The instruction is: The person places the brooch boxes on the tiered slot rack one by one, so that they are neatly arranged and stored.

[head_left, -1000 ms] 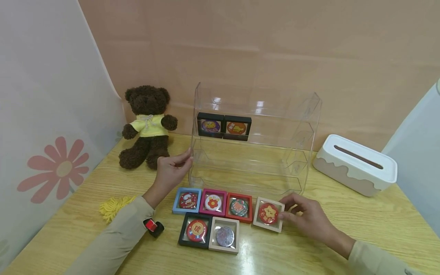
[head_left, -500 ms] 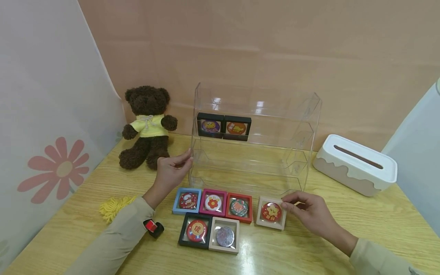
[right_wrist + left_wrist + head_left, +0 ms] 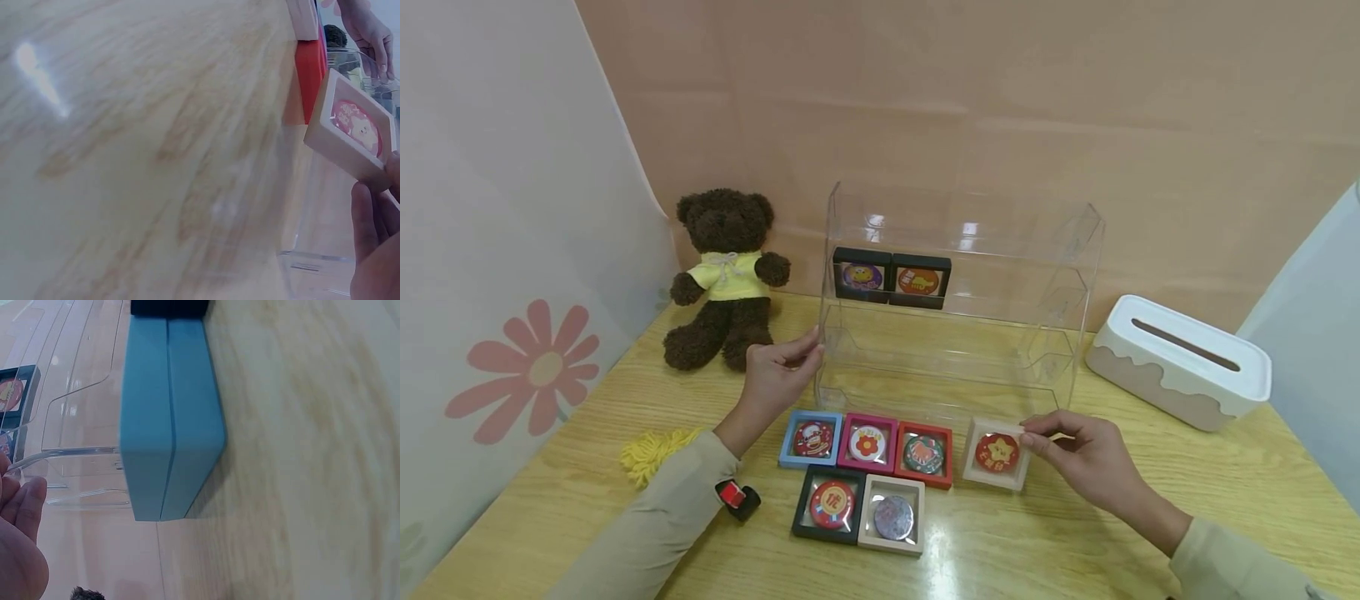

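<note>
My left hand (image 3: 775,383) pinches the left edge of a clear acrylic tiered display rack (image 3: 985,229). Between thumb and fingers, my right hand (image 3: 1086,462) holds the right edge of a beige square badge frame (image 3: 997,454) with a red star badge. In the right wrist view this beige frame (image 3: 340,140) is tilted and raised off the table. Left of it lie a blue frame (image 3: 811,439), a magenta frame (image 3: 867,443) and a red frame (image 3: 924,454) in a row. Nearer me are a black frame (image 3: 830,503) and another beige frame (image 3: 892,515).
Two black frames (image 3: 891,277) stand side by side on an upper tier of the rack. A brown teddy bear (image 3: 727,279) sits at the left, with yellow yarn (image 3: 657,454) nearer me. A white-topped tissue box (image 3: 1180,361) stands at the right.
My right hand has lifted the beige star-badge frame, shifting it slightly right and towards the rack and tipping it more upright. My left hand keeps its hold on the rack.
</note>
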A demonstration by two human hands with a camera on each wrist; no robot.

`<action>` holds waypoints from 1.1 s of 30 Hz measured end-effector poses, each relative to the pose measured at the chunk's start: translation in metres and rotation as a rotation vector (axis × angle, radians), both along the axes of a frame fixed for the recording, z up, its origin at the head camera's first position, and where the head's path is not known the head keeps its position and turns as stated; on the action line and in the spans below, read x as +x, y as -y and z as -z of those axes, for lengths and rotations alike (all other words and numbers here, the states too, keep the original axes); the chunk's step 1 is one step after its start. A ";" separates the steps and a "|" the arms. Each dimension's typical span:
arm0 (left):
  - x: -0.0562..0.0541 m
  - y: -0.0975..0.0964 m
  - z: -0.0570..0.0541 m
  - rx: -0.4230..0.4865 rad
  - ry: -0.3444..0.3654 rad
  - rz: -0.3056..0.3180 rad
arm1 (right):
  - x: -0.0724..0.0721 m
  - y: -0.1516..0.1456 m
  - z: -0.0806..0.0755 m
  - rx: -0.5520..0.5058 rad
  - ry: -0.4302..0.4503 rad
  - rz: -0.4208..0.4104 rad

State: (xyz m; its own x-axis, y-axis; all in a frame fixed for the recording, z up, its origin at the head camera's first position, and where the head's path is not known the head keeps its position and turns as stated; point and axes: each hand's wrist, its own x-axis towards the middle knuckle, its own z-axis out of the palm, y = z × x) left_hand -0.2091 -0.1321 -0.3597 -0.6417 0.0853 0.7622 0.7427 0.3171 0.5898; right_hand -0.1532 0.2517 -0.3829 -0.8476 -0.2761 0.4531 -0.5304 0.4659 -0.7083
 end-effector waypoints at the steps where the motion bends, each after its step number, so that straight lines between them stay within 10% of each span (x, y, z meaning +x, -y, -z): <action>1: 0.000 0.000 0.000 -0.001 -0.001 0.002 | 0.000 0.000 -0.001 -0.003 -0.006 0.005; 33: 0.003 -0.001 0.001 -0.008 -0.029 -0.014 | -0.028 0.012 -0.059 -0.246 -0.112 0.086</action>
